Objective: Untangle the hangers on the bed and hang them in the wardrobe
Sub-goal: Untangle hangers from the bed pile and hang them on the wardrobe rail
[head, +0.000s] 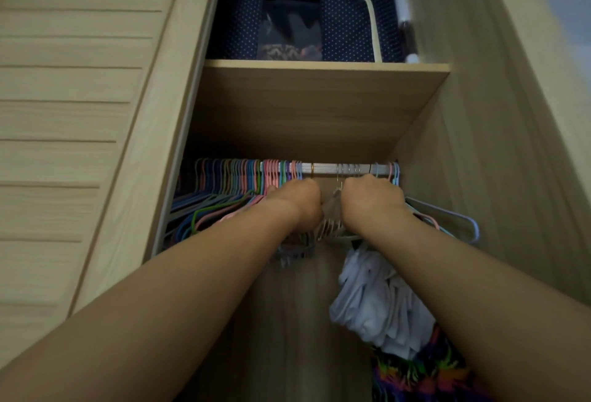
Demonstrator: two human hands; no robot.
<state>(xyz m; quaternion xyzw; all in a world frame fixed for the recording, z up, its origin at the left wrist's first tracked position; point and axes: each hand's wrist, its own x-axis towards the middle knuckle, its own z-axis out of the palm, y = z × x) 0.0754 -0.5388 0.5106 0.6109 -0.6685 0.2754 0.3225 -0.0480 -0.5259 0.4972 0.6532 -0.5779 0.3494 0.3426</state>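
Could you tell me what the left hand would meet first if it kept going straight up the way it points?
Probably the silver metal wardrobe rail, just above the left hand; beyond it is the underside of the light wooden shelf. Depth is unclear, so it might pass in front.

No legible text, labels or numbers anywhere, perhaps owing to blur.

The picture is dim and a bit blurry. It is darkest under the shelf (319,107). Straight lines bend near the edges.
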